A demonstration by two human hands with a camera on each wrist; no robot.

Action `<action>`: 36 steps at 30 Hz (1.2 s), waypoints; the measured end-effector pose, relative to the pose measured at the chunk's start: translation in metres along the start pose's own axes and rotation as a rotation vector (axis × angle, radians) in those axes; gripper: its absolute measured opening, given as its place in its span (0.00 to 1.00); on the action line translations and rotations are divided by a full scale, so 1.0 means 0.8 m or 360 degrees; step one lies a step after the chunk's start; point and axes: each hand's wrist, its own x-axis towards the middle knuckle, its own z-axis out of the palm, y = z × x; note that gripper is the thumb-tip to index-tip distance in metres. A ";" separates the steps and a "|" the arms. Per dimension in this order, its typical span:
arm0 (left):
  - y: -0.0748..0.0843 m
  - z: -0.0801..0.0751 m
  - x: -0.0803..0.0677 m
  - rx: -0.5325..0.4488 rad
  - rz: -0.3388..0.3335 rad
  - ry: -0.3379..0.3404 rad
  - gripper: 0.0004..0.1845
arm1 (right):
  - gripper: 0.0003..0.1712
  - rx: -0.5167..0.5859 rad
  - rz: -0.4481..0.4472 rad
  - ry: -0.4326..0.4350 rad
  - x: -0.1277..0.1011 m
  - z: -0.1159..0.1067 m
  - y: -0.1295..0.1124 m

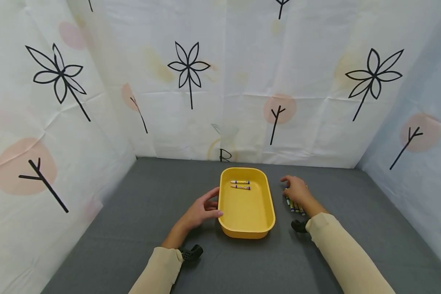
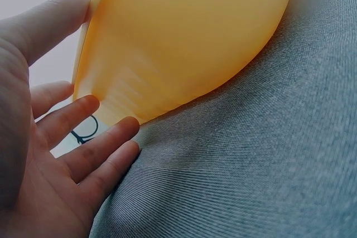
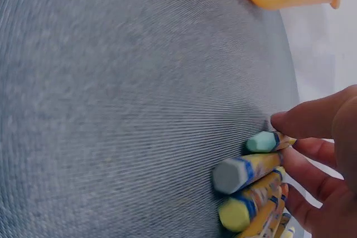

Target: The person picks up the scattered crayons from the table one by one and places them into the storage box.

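I am steadying the yellow tray with my left hand: thumb on its near-left rim, fingers straight and released along the outer wall, gripping nothing. Two crayons are lying inside the tray toward its far end. My right hand is resting over the loose row of crayons on the grey bench, just right of the tray; its fingers are curling onto the teal-ended one but, as far as I can tell, are not yet pinching it. In my judgement, isolating one crayon from its neighbours before lifting is advisable, while keeping the tray pinned.
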 end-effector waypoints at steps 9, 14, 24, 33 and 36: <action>0.000 0.000 0.000 -0.0023 -0.0009 0.0006 0.42 | 0.21 0.0199 -0.0001 0.0151 0.000 -0.012 -0.005; -0.002 -0.001 0.000 -0.0017 0.0006 0.0005 0.42 | 0.18 0.0293 -0.0011 0.0296 0.004 -0.020 -0.018; -0.001 -0.001 0.001 -0.0031 -0.0001 0.0014 0.41 | 0.18 0.0434 -0.0071 0.0475 0.017 -0.044 -0.064; 0.002 -0.001 -0.001 -0.0031 0.0000 -0.0001 0.41 | 0.17 0.0488 -0.0200 0.0370 0.026 -0.049 -0.101; 0.002 -0.001 -0.001 -0.0023 -0.0002 -0.0002 0.41 | 0.17 0.0502 -0.0235 0.0301 0.028 -0.044 -0.113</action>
